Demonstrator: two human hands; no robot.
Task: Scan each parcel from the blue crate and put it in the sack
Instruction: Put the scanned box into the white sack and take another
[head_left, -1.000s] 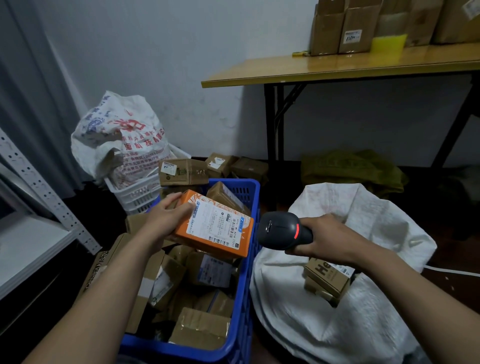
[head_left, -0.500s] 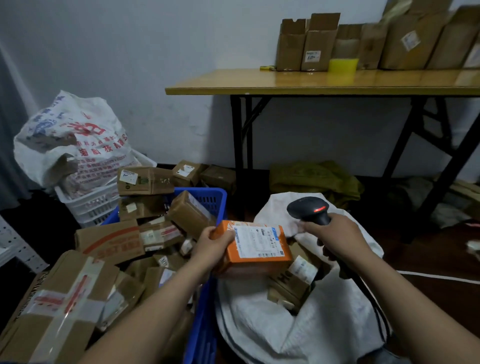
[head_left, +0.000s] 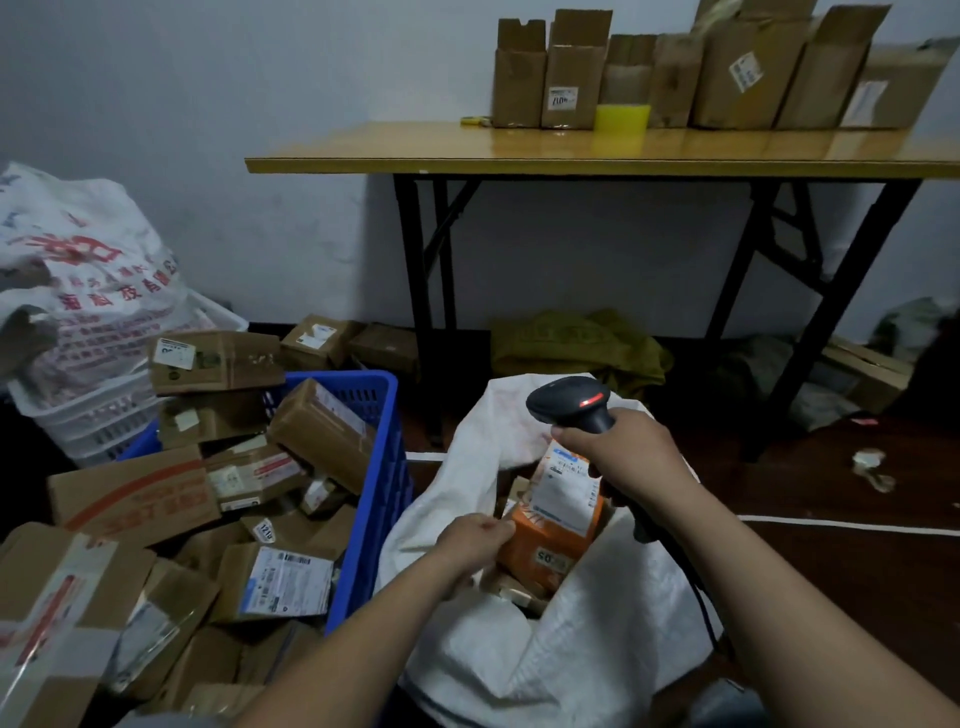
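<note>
A: Setting: pale wall, dark floor. A wooden folding table (head_left: 571, 150) stands at the back with a row of opened cardboard boxes (head_left: 574, 78) on top.

B: Crate and sack?

A: The blue crate (head_left: 384, 467) is left of centre, heaped with taped brown parcels (head_left: 322, 431). The white woven sack (head_left: 597, 623) is just beside it on the right, mouth open.

B: Item in hand?

A: An orange parcel (head_left: 550, 540), white shipping label up, lies tilted inside the sack mouth on brown boxes.

B: Hands?

A: Left hand (head_left: 475, 540): fingers curled, pinching the parcel's left edge. Right hand (head_left: 628, 457): fingers wrapped round the handle of a black barcode scanner (head_left: 566, 402). Its red light is lit and its head is over the sack's far rim. This hand partly hides the label.
</note>
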